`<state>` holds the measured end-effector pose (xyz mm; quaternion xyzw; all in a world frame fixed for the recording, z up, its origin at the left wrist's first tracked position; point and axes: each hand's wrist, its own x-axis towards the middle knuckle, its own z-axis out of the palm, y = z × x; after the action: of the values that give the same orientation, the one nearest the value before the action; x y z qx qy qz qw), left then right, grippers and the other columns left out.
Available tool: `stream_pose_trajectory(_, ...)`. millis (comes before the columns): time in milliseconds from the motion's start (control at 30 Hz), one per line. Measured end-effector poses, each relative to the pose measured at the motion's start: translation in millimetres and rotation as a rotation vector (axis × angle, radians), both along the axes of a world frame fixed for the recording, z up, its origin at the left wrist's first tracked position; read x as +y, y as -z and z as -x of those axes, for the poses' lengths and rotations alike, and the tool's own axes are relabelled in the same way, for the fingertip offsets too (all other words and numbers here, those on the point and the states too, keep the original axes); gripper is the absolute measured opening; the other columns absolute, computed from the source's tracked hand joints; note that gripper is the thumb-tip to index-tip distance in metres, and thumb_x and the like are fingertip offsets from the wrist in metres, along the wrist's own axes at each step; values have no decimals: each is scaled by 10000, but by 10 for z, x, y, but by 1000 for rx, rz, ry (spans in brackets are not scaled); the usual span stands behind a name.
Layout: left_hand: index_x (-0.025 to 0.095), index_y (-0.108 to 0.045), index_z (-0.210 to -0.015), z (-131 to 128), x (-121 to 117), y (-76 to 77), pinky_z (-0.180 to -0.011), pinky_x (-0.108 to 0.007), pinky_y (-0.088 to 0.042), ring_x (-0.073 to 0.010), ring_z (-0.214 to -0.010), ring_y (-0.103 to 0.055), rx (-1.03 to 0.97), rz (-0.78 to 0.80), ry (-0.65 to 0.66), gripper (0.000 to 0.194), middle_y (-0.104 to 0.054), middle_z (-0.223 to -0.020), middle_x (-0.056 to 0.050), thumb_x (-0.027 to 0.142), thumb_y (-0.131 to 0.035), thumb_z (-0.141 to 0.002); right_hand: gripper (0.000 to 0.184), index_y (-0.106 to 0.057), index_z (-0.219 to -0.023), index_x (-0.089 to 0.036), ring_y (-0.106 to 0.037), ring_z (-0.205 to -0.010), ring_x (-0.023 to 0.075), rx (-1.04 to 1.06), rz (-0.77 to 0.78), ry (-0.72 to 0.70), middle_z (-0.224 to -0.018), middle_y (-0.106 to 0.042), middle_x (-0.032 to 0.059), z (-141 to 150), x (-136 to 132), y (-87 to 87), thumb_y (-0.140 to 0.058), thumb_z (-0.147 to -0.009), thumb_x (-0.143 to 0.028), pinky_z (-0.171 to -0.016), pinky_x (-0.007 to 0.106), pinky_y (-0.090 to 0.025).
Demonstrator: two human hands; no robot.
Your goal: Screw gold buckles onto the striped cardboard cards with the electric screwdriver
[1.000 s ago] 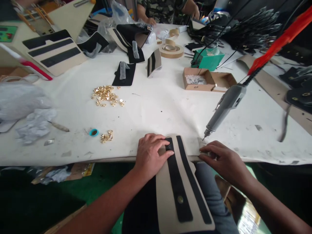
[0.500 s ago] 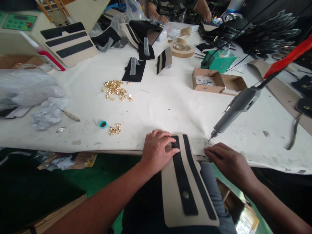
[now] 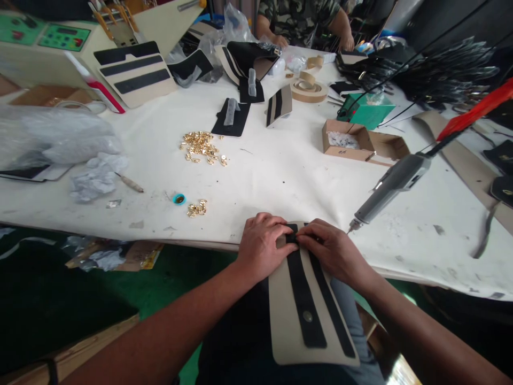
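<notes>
Beige panel [image 3: 284, 326]: upper end on the front edge of the table [image 3: 256, 192], the rest sloping down over the person's lap; no lettering readable on it
Black strips: two run lengthwise; the left one [image 3: 301, 294] carries a round stud [image 3: 308, 316] near its lower end
Left hand [image 3: 260, 245]: grasping the panel's upper left edge, thumb and forefinger on the left strip
Right hand [image 3: 339, 250]: fingertips pinched together at that strip's upper end; cannot tell whether something small is between them
Electric screwdriver [image 3: 390, 190]: hanging tilted just beyond the right hand, tip close to its knuckles, red wrap [image 3: 473, 112] on its cable
Gold fittings: small heap [image 3: 196, 208] beside a blue cap [image 3: 184, 198]; larger heap [image 3: 200, 144] behind
Cardboard box [image 3: 350, 150]: two compartments, a handwritten mark on the front, illegible
Green box [image 3: 372, 112]: just behind it
Control panels [image 3: 64, 37]: green, far left, print too small to read
Co-worker [image 3: 298, 21]: camouflage top, across the table
</notes>
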<state>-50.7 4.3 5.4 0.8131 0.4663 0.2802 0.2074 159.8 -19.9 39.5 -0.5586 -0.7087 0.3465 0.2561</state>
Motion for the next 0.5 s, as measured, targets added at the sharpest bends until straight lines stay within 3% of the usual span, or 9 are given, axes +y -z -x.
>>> stream_pose_trajectory(500,277,-788,-1041,15,1,7,-994,-489,-463,-286,-1194,-621,10,-9,8,255,-784,-1213,-7,374,-910,-838,125,-786,-923,-256,-694,-911,200,-2,64,48,-944,-720,17,122,58,68,-682,-975,-301,-840,329,-508)
